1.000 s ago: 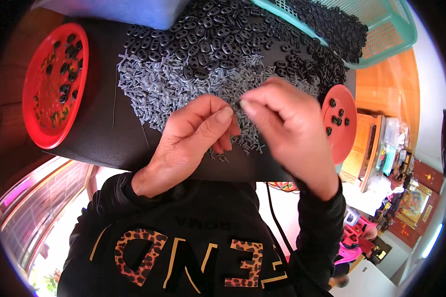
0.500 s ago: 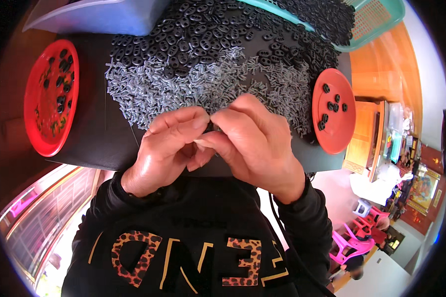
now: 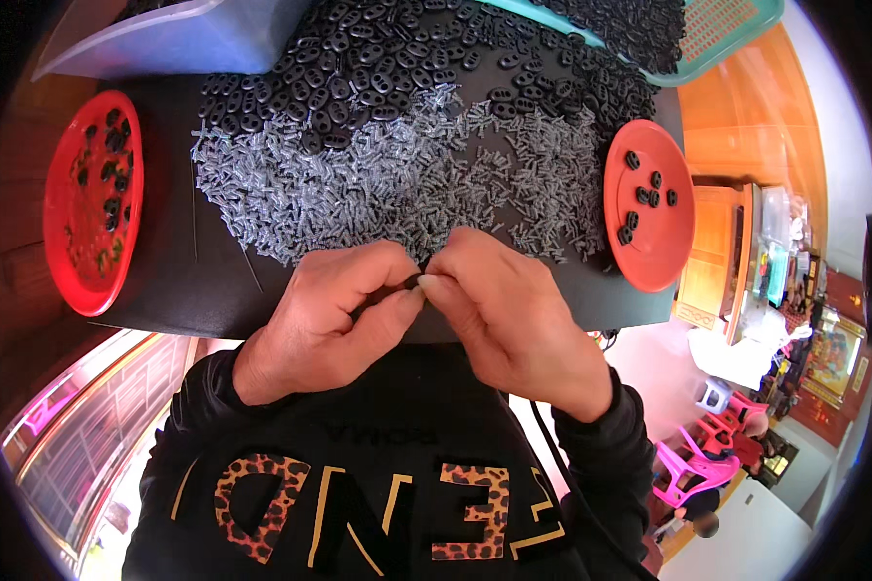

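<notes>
My left hand (image 3: 334,315) and my right hand (image 3: 504,320) meet fingertip to fingertip above the table's near edge. Between the pinched thumbs and forefingers shows a small black plastic piece (image 3: 414,282), mostly covered, so I cannot tell its exact shape. Just beyond my fingers spreads a wide layer of small grey metal springs (image 3: 329,184). Behind the springs lies a heap of black oval two-hole cord lock pieces (image 3: 368,73). Several black cord locks (image 3: 643,196) rest on an orange-red plate (image 3: 654,261) to the right.
At the left, a red patterned plate (image 3: 56,252) holds several black pieces. A bluish-grey plastic bin (image 3: 194,44) stands at the far left, and a teal basket (image 3: 693,70) of black pieces at the far right. The dark table (image 3: 179,281) ends close to my body.
My hands have drawn slightly nearer to me and the fingertips have closed in around the small black piece. The view has shifted a little; the plates and piles look the same.
</notes>
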`<state>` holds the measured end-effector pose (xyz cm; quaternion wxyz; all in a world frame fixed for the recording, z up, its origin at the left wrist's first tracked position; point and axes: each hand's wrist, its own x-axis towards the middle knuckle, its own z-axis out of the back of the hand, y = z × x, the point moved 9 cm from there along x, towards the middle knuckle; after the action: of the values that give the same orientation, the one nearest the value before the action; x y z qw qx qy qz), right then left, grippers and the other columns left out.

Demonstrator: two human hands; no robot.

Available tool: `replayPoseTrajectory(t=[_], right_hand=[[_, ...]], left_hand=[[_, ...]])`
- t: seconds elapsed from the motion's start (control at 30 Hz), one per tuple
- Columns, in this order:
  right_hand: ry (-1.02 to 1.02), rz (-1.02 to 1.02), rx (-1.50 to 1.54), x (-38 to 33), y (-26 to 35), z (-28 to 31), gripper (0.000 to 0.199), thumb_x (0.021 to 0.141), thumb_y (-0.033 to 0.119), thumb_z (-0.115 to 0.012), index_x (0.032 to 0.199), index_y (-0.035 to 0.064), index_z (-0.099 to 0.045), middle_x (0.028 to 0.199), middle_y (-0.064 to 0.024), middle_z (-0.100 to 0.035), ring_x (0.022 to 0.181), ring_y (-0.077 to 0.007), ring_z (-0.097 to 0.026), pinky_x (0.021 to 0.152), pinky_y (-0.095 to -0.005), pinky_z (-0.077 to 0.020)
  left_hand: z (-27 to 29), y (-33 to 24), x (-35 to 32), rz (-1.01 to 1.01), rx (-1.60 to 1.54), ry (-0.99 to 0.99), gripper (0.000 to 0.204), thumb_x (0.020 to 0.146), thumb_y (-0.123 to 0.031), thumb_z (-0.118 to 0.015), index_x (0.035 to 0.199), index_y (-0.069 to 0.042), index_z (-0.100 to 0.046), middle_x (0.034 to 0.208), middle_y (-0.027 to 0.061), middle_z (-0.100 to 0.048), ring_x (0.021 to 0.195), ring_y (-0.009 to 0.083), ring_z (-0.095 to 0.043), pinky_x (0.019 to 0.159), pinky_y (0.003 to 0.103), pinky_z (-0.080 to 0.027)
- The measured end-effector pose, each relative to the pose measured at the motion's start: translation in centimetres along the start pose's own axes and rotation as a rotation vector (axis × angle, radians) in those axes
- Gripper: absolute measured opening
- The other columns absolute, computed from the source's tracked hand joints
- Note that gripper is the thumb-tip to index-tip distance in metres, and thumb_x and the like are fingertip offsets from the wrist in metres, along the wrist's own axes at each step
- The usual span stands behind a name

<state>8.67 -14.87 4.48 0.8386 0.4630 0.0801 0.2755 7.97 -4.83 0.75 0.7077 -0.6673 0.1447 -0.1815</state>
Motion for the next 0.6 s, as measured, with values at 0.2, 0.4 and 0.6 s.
replayPoseTrajectory(t=[0.2, 0.4, 0.6], right_hand=[[-0.051, -0.045, -0.395, 1.8, -4.2, 4.9, 0.004, 0.086, 0.000, -0.054, 0.088, -0.0009, -0.051, 0.079, -0.0131, -0.051, 0.071, -0.0308, -0.052, 0.064, -0.0354, -0.0420], [-0.071, -0.087, -0.566, 4.0, -7.6, 4.2, 0.010, 0.083, 0.004, -0.058, 0.085, -0.0026, -0.051, 0.082, -0.0169, -0.055, 0.076, -0.0357, -0.055, 0.066, -0.0397, -0.0430], [-0.043, -0.128, -0.629, 5.1, -8.3, 3.5, 0.013, 0.081, 0.007, -0.060, 0.081, -0.0027, -0.052, 0.080, -0.0186, -0.057, 0.077, -0.0376, -0.055, 0.066, -0.0431, -0.0434]], left_hand=[[-0.4, 1.4, -0.6, 0.153, -0.178, 0.057, 0.012, 0.092, -0.006, -0.048, 0.085, 0.000, -0.055, 0.075, 0.0044, -0.057, 0.060, 0.0067, -0.051, 0.055, 0.021, -0.041], [0.2, 1.7, -0.4, 0.136, -0.250, -0.057, 0.007, 0.088, -0.001, -0.054, 0.081, 0.000, -0.054, 0.063, -0.0012, -0.053, 0.055, 0.0029, -0.045, 0.049, 0.021, -0.036], [1.1, 2.2, -0.5, 0.183, -0.296, -0.088, 0.008, 0.088, -0.001, -0.054, 0.080, 0.000, -0.054, 0.063, -0.0015, -0.054, 0.056, 0.0027, -0.045, 0.049, 0.021, -0.036]])
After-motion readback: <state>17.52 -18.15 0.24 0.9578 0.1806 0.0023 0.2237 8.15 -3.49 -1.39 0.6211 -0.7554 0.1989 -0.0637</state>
